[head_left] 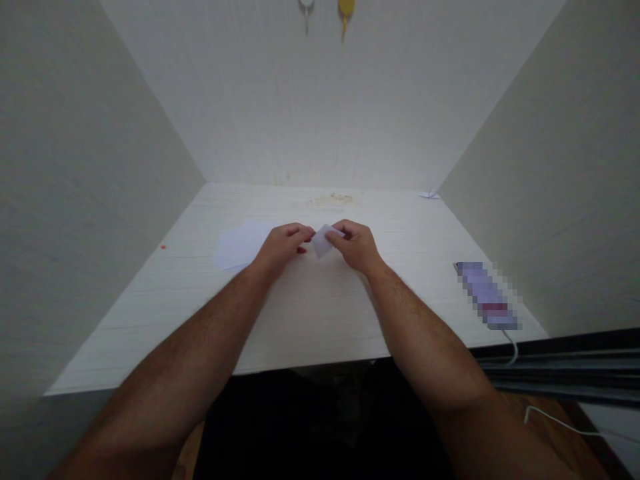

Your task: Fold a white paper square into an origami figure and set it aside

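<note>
Both my hands meet over the middle of a pale wooden desk [310,313]. Between them is a small folded piece of white paper [323,241]. My left hand [281,246] pinches its left edge with closed fingers. My right hand [356,245] pinches its right side, fingers curled over the top. The paper is held just above the desk surface. A few loose sheets of white paper [240,245] lie flat on the desk directly left of my left hand.
A phone [486,294] with a white cable lies near the desk's right front edge. A small folded paper shape [429,195] sits in the far right corner. Plain walls close in the desk on three sides. A tiny red dot [163,247] marks the left side.
</note>
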`<state>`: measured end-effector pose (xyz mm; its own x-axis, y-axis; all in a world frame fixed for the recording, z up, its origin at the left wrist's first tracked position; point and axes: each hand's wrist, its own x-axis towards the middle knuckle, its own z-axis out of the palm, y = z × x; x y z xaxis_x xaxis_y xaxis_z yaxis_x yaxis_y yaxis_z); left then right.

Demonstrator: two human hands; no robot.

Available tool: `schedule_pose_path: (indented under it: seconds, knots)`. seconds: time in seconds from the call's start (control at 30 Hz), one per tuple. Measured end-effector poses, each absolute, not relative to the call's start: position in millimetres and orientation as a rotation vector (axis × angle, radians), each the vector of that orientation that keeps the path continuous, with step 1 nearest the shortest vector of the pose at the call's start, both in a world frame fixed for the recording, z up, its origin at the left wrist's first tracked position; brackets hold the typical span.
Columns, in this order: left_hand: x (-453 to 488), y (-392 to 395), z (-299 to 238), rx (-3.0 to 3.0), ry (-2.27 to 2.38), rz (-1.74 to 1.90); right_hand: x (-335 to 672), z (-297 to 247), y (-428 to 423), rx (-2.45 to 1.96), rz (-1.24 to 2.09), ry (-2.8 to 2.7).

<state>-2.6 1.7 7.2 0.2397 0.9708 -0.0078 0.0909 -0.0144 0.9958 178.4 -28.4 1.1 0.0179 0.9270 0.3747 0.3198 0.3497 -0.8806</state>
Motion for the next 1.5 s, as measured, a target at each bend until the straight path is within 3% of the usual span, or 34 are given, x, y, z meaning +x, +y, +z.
schedule_pose_path:
  seconds: [0.43,1.5]
  knots:
    - [0,-8,15,1.675,1.150,0.947,177,5,-29,-1.270,0.951,-1.441]
    - [0,-7,12,1.604,1.161,0.849,180,1,-27,-1.399,0.737,-1.695]
